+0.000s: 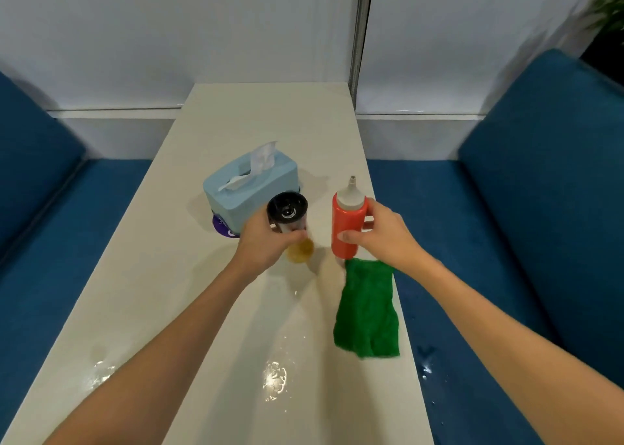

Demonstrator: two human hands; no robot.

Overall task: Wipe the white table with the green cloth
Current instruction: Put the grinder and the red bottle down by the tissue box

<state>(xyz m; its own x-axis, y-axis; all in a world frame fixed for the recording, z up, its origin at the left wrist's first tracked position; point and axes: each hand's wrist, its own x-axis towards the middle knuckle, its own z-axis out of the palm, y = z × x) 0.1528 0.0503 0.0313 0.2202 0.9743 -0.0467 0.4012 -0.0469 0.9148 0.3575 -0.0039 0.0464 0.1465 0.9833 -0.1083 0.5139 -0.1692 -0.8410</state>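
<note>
Hands reach out over the white table (162, 275), each wrapped around a container. The left hand (261, 242) grips a clear shaker jar (290, 221) with a black perforated lid and yellowish contents, tilted. The right hand (381, 235) clasps a red squeeze bottle (346, 228) with a grey nozzle cap, upright. The green cloth (368, 313) lies crumpled at the table's right edge, just below the bottle, with no hand on it. A light blue tissue box (246, 188) stands behind the jar. Wet patches glisten nearer the camera.
</note>
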